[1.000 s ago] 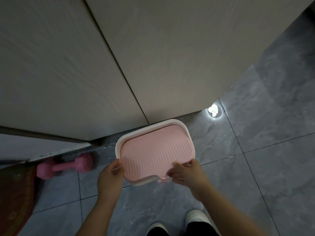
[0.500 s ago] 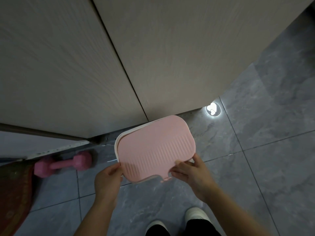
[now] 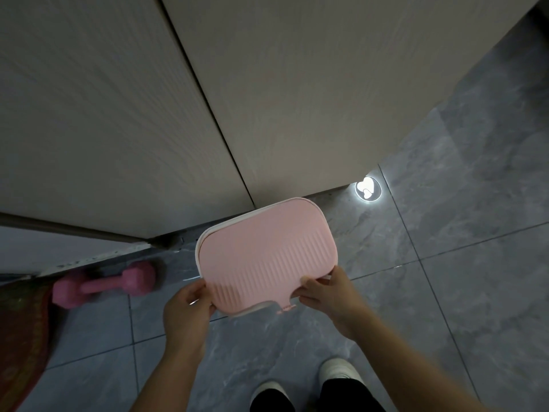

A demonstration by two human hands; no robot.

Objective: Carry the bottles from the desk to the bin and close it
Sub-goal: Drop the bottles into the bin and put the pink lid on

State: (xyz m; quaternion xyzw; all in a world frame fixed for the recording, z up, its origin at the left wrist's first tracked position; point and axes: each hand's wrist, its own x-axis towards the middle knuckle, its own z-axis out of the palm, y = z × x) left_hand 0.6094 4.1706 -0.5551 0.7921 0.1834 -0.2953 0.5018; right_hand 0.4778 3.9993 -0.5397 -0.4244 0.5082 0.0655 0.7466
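Pale pink plastic bin lid point(image 3: 264, 257): flat, rounded-rectangle outline, matte surface, a band of fine parallel ribs running across its near half, a small pink tab projecting from the near edge. It covers the white plastic bin point(image 3: 199, 243), of which only a thin rim shows along the left and far edges and a sliver under the near edge. The lid is slightly offset toward the right of the rim; whether it is fully seated cannot be told. Bin contents hidden.

Left hand point(image 3: 188, 310): fingers curled around the near left corner of the lid, thumb on top, the rest underneath. Right hand point(image 3: 328, 294): fingers bent, pinching the near right edge of the lid beside the tab.

The bin stands on the grey marbled stone-look floor tiles point(image 3: 475, 278), glossy, with thin pale grout lines, just in front of the beige wood-grain cabinet doors point(image 3: 267, 99), which are divided by one dark vertical seam.

To the left of the bin, a pink matte dumbbell with hexagonal heads point(image 3: 104, 285) lies on the floor. A dark red patterned rug edge point(image 3: 20, 337) lies at the far left. A round glowing white light with a heart shape point(image 3: 367, 188) sits at the cabinet base, to the right beyond the bin. Two white shoe tips point(image 3: 338, 370) and dark trouser legs show at the bottom.
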